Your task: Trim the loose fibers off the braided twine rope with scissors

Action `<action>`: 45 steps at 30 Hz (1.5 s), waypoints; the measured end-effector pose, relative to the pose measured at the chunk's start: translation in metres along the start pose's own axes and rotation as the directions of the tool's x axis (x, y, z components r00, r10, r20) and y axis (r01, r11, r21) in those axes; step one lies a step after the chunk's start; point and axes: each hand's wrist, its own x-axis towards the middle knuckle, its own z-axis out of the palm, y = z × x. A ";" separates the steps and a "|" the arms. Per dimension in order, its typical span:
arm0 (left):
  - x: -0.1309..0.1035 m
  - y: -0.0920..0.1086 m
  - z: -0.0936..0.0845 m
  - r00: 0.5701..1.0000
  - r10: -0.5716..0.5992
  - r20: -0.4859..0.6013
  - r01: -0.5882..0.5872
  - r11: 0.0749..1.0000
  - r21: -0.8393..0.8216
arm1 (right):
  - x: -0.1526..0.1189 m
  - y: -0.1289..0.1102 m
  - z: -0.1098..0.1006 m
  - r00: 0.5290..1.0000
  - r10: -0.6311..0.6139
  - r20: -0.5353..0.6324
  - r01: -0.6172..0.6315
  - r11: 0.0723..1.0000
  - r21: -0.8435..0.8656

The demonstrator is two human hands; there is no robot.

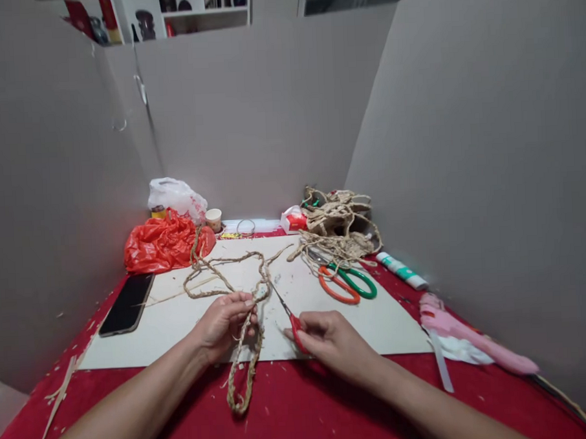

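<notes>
My left hand (232,322) pinches a braided straw rope (246,370). One loop of the rope hangs below my fingers past the white board's front edge, and the rest lies in bends on the white board (172,348). In my right hand (322,341) are small red-handled scissors (296,326), their thin blades pointing up and left toward the rope, just right of my left hand. Whether the blade tips touch the rope is too small to tell.
Red bag (158,241), white bag (175,197) and paper cup (214,220) stand back left; a phone (126,304) lies left. Back right are a straw bundle (342,224) and larger scissors (347,285). A roll (402,270) and pink glue gun (473,338) lie right.
</notes>
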 end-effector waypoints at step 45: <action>0.003 -0.006 0.005 0.997 0.016 -0.070 -0.001 0.978 0.210 | 0.006 -0.010 -0.022 0.987 -0.132 0.095 0.160 0.682 -0.714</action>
